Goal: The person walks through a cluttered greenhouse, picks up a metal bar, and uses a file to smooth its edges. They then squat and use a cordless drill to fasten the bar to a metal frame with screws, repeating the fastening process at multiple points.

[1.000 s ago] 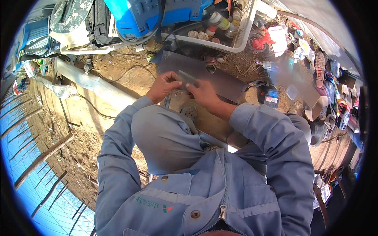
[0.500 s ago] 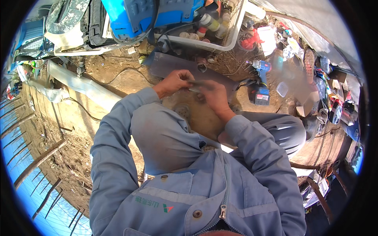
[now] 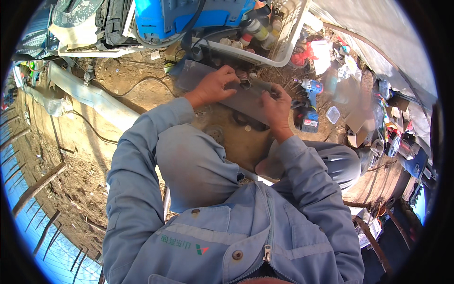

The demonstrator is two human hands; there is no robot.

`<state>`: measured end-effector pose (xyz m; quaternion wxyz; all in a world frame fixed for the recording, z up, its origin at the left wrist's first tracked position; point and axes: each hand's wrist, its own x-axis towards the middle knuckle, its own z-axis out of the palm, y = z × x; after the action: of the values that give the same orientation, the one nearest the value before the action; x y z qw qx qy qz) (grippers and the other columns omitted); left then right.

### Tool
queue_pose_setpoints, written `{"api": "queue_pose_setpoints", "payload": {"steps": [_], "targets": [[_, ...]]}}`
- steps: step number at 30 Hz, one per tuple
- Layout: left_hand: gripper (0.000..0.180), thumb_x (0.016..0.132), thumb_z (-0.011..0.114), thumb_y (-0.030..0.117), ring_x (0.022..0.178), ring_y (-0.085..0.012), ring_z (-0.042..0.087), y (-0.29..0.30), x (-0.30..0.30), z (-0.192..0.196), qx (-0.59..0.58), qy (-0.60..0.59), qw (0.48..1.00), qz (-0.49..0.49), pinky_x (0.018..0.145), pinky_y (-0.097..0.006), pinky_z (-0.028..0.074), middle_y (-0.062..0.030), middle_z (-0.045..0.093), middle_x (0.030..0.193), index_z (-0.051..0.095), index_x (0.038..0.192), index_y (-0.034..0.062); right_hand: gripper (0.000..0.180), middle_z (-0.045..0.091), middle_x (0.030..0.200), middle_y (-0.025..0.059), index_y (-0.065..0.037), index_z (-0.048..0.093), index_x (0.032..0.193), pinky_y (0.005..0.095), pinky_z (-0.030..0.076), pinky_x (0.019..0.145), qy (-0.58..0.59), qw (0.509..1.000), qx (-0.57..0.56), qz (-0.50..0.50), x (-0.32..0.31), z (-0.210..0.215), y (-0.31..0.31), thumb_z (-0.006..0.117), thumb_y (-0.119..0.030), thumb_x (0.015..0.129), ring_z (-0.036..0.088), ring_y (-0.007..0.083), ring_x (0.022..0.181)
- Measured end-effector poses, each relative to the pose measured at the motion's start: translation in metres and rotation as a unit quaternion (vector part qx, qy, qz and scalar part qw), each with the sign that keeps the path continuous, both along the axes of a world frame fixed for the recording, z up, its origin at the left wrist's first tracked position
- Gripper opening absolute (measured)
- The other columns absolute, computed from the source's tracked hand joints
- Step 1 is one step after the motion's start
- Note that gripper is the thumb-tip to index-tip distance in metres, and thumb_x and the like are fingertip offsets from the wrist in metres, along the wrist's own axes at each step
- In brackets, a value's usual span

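Note:
I crouch in a grey-blue work jacket, both arms stretched forward. My left hand (image 3: 213, 85) pinches a small dark fitting (image 3: 245, 83) at the end of a short grey-green rod (image 3: 261, 85). My right hand (image 3: 275, 105) grips the rod's other end. Both hands hold the part just above a grey flat panel (image 3: 198, 75) lying on the dirt. I cannot make out the fitting's exact shape.
A white crate (image 3: 279, 45) of bottles and cans stands just beyond my hands, beside a blue machine (image 3: 189, 16). A blue cordless drill (image 3: 309, 106) lies right of my right hand. A pale pipe (image 3: 90, 97) runs at the left. Clutter and boxes fill the right side.
The view has shifted as my head moved, so my hands sit further right and higher in the picture. They stay together on the small part.

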<state>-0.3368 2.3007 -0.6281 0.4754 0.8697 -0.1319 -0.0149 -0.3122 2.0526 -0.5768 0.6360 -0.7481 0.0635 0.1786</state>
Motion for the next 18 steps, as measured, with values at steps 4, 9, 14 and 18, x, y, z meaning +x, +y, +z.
{"api": "queue_pose_setpoints", "payload": {"steps": [4, 9, 14, 18], "targets": [[0.039, 0.077, 0.087, 0.019, 0.094, -0.0287, 0.063, -0.017, -0.004, -0.005, 0.075, -0.056, 0.995, 0.015, 0.076, -0.039, 0.055, -0.0062, 0.057, 0.105, 0.072, 0.112, 0.0138, 0.016, 0.071, 0.085, 0.0047, 0.001, 0.067, 0.110, 0.0259, 0.057, 0.063, -0.030, 0.999, 0.021, -0.019, -0.002, -0.003, 0.008, 0.067, -0.002, 0.095, 0.069, 0.0097, 0.068], [0.032, 0.079, 0.085, 0.022, 0.095, -0.0295, 0.063, -0.025, -0.005, -0.011, 0.117, -0.032, 0.992, 0.035, 0.076, -0.041, 0.055, -0.0060, 0.056, 0.103, 0.071, 0.106, 0.0131, 0.019, 0.071, 0.088, 0.0041, -0.001, 0.068, 0.106, 0.0272, 0.055, 0.069, -0.137, 0.984, -0.084, 0.071, -0.001, -0.012, 0.019, 0.067, 0.002, 0.088, 0.066, 0.0091, 0.073], [0.030, 0.078, 0.085, 0.016, 0.095, -0.0315, 0.064, -0.025, -0.006, -0.024, 0.063, -0.058, 0.995, 0.053, 0.076, -0.041, 0.055, -0.0075, 0.058, 0.103, 0.068, 0.102, 0.0092, 0.024, 0.071, 0.091, 0.0014, -0.002, 0.071, 0.106, 0.0258, 0.053, 0.074, -0.152, 0.979, -0.100, 0.090, 0.005, -0.027, 0.022, 0.066, 0.003, 0.082, 0.061, 0.0066, 0.078], [0.031, 0.077, 0.084, 0.008, 0.093, -0.0299, 0.064, -0.029, -0.008, -0.028, -0.042, -0.038, 0.995, 0.087, 0.077, -0.038, 0.054, -0.0084, 0.060, 0.105, 0.066, 0.103, 0.0080, 0.022, 0.070, 0.086, 0.0073, -0.002, 0.068, 0.102, 0.0302, 0.054, 0.074, -0.168, 0.976, -0.113, 0.080, 0.005, -0.034, 0.022, 0.069, 0.002, 0.081, 0.065, 0.0135, 0.075]]}}
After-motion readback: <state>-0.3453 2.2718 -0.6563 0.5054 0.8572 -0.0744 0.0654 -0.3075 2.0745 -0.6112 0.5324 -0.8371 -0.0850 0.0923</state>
